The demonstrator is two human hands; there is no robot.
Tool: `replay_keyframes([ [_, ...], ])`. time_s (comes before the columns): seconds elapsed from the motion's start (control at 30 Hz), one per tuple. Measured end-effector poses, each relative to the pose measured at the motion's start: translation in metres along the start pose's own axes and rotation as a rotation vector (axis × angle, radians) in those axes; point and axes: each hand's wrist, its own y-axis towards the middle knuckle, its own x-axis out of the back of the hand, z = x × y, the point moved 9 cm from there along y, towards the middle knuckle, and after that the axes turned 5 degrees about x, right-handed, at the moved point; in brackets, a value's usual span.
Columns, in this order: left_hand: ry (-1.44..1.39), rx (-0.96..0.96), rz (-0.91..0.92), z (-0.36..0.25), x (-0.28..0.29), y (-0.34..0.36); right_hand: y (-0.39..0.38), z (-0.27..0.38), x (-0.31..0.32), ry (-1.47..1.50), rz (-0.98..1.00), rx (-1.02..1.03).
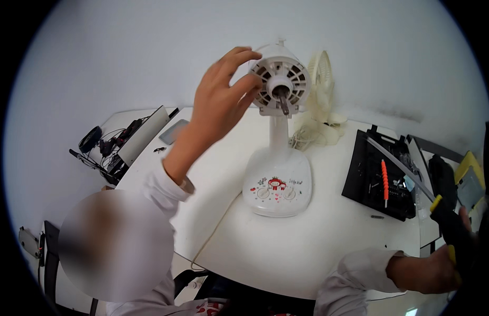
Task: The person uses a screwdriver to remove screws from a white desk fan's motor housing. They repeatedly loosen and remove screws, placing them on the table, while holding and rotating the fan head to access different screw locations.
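Observation:
A white table fan (pixel 277 181) without blades or guard stands upright on the white table, its knobbed base toward me. My left hand (pixel 223 87) grips the left rim of its round slotted motor housing (pixel 297 71), thumb in front and fingers along the upper edge. A metal shaft (pixel 282 102) sticks out of the housing's middle. At the far right edge, my right hand (pixel 434 269) is closed round the black-and-yellow handle of a saw-like tool (pixel 407 171). Its long straight grey bar points up and left over the black tool case. Part of that hand is lost in the dark rim.
An open black tool case (pixel 360 179) with an orange twisted rod (pixel 384 181) lies at right. Behind the fan stands a yellowed fan (pixel 322 79) with coiled cord. A cord (pixel 218 226) runs off the front edge. Electronic parts (pixel 115 142) lie at left. A round blur covers the lower left.

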Motion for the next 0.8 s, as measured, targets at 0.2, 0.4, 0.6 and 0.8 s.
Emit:
replay_keyframes([
  [0.2, -0.905, 0.759, -0.314, 0.048, -0.049, -0.061, -0.015, 0.010, -0.053, 0.021, -0.146, -0.044],
  [0.4, -0.981, 0.783, -0.479, 0.042, -0.065, -0.076, -0.013, 0.036, -0.104, -0.129, -0.219, -0.010],
  [0.6, -0.922, 0.731, -0.597, 0.041, -0.061, -0.077, -0.022, 0.038, -0.140, -0.164, -0.080, -0.036],
  [0.8, -0.922, 0.786, -0.602, 0.041, -0.066, -0.078, -0.024, 0.024, -0.180, 0.020, 0.122, -0.090],
])
